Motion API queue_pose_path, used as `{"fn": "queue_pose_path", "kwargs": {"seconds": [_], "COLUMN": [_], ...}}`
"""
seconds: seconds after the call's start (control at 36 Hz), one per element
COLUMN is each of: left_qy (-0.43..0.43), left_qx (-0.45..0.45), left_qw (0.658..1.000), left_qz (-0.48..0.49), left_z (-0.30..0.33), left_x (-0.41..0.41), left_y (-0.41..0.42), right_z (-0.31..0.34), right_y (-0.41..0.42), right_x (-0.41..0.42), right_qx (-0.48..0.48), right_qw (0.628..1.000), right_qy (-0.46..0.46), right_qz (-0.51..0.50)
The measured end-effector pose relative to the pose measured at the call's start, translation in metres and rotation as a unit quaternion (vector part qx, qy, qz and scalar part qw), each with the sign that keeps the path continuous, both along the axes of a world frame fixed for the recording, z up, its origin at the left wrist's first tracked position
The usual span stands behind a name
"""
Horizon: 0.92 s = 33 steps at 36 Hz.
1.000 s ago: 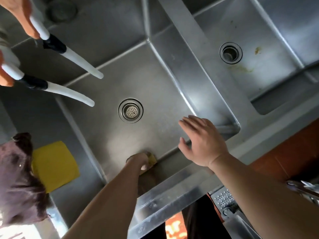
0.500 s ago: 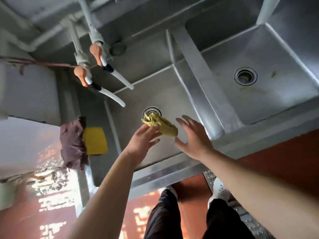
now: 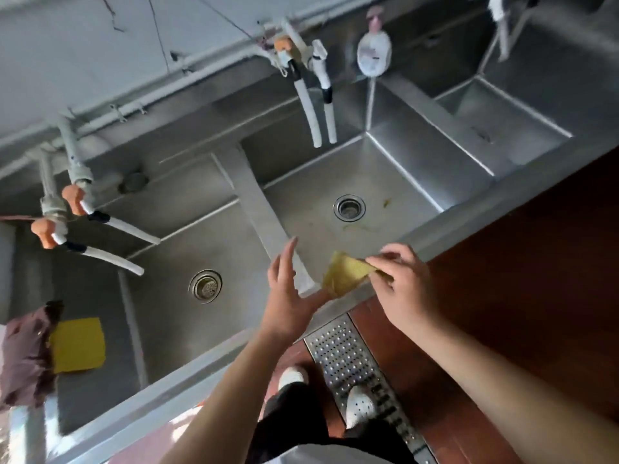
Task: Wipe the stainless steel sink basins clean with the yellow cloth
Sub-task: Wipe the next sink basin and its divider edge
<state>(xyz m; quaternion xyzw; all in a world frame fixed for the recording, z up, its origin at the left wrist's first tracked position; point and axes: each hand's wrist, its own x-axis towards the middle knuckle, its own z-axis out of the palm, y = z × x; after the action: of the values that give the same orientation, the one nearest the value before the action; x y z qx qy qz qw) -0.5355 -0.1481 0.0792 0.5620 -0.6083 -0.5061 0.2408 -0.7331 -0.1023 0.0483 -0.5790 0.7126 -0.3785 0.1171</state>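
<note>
I judged the middle basin [image 3: 395, 182] unwiped (yellowish smears lay by its drain [image 3: 349, 207]); the left basin [image 3: 187, 249] looked clean; my left hand [image 3: 288, 296] hung released; my right hand [image 3: 403, 286] pinched the yellow cloth [image 3: 345, 274] over the front rim; white hoses [image 3: 321, 112] overhung the middle basin.

Brightness: the scene was moderately lit, soft daylight with no hard shadows.
Source: strongest light came from the lower left, where a washed-out white patch [image 3: 20, 433] blew out.
Glare: the stainless steel sink front rim [image 3: 140, 410] carried a pale sheen; the middle basin floor [image 3: 395, 182] reflected softly.
Shade: the dark red-brown floor [image 3: 536, 262] was dim.
Blur: the upper white pipes [image 3: 318, 61] were smeared by motion.
Distortion: the wide lens bent the basin edges toward the frame corners.
</note>
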Motion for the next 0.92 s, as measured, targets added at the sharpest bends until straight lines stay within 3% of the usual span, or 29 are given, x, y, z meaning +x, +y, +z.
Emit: {"fn": "queue_pose_path", "kwargs": {"seconds": [0.11, 0.17, 0.22, 0.31, 0.5, 0.61, 0.72, 0.92], "left_qy": [-0.114, -0.167, -0.161, -0.063, 0.003, 0.034, 0.020, -0.019], "left_qx": [-0.136, -0.153, -0.128, -0.053, 0.036, 0.066, 0.079, 0.085], "left_qw": [0.968, 0.948, 0.949, 0.969, 0.966, 0.970, 0.983, 0.992], "left_qz": [-0.176, -0.222, -0.237, -0.234, -0.254, -0.229, -0.162, -0.091], "left_z": [0.000, -0.003, -0.008, -0.021, -0.053, -0.066, -0.093, -0.103], "left_x": [-0.042, -0.063, -0.083, -0.109, -0.170, -0.196, -0.206, -0.217], "left_y": [-0.011, -0.022, -0.036, -0.064, -0.139, -0.178, -0.207, -0.232], "right_z": [0.013, 0.021, 0.026, 0.031, 0.029, 0.005, -0.022, -0.058], "right_y": [-0.006, -0.014, -0.022, -0.037, -0.103, -0.151, -0.189, -0.225], "right_x": [-0.039, -0.052, -0.065, -0.090, -0.168, -0.198, -0.208, -0.213], "right_qx": [0.087, 0.141, 0.175, 0.213, 0.292, 0.281, 0.250, 0.283], "right_qw": [0.990, 0.982, 0.975, 0.970, 0.953, 0.959, 0.962, 0.954], "right_qy": [0.102, 0.100, 0.069, 0.031, -0.051, -0.003, 0.086, 0.003], "right_qz": [0.042, 0.080, 0.115, 0.111, 0.065, 0.047, 0.067, 0.096]}}
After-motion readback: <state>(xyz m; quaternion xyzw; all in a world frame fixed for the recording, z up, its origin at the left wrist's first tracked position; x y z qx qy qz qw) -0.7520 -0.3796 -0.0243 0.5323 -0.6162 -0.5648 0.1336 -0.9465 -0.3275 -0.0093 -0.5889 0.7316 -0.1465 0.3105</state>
